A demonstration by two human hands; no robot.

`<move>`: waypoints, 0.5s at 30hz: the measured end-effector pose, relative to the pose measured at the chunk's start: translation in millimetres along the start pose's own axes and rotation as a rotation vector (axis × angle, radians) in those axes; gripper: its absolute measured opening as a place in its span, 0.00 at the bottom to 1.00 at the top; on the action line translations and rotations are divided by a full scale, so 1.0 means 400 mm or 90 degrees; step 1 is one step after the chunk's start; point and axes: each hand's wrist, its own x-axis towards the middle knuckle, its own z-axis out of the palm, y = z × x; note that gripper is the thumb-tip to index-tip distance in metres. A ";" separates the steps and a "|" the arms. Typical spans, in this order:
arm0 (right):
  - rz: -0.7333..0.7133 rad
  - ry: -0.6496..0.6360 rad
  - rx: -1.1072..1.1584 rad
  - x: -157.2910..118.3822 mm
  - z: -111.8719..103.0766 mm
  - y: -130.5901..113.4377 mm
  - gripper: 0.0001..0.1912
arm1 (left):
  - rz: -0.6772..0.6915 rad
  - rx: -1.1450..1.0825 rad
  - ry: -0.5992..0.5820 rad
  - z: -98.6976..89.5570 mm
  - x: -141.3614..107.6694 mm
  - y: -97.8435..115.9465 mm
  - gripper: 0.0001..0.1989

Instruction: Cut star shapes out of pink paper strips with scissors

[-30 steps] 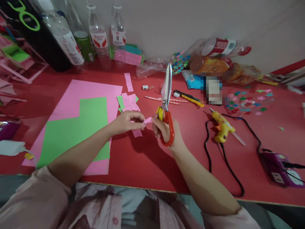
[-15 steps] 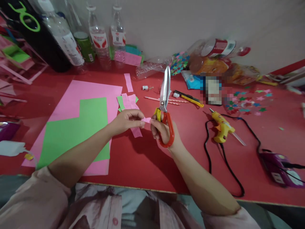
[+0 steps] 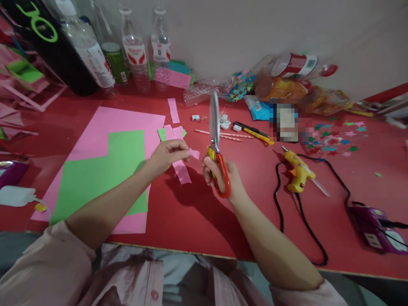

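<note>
My left hand (image 3: 168, 157) pinches a small pink paper piece (image 3: 194, 154), which sticks out to the right of its fingertips. To its right, my right hand (image 3: 219, 172) is closed around the red and yellow handles of the scissors (image 3: 214, 123), whose blades are together and point away from me. Pink paper strips (image 3: 182, 171) and green ones (image 3: 162, 134) lie below and behind my left hand, partly hidden by it. A large green sheet (image 3: 102, 174) rests on a pink sheet (image 3: 86, 131) at the left.
Plastic bottles (image 3: 136, 55) and a black bottle (image 3: 60, 55) line the back. Pencils (image 3: 219, 135), a yellow cutter (image 3: 261, 136), a yellow glue gun (image 3: 298, 172) with its cord, and star cutouts (image 3: 338, 138) lie on the red table (image 3: 197, 221). Pink paper furniture (image 3: 30, 80) stands at left.
My right hand has let go of the pink piece, which now stays in my left hand only. The scissors have tilted and shifted slightly left.
</note>
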 end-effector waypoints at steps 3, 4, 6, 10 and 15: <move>0.000 -0.055 -0.065 0.002 -0.007 0.006 0.24 | 0.065 -0.073 0.122 -0.011 0.008 0.000 0.05; -0.006 -0.070 -0.100 0.002 -0.008 0.008 0.24 | 0.087 -0.096 0.155 -0.015 0.010 0.001 0.05; -0.018 -0.082 -0.185 0.003 -0.010 0.012 0.24 | 0.118 -0.130 0.205 -0.023 0.015 0.002 0.04; -0.007 -0.114 -0.309 0.003 -0.009 0.016 0.24 | 0.133 -0.166 0.270 -0.035 0.022 0.002 0.03; 0.010 -0.155 -0.292 -0.002 -0.004 0.013 0.24 | 0.144 -0.172 0.272 -0.031 0.024 -0.002 0.03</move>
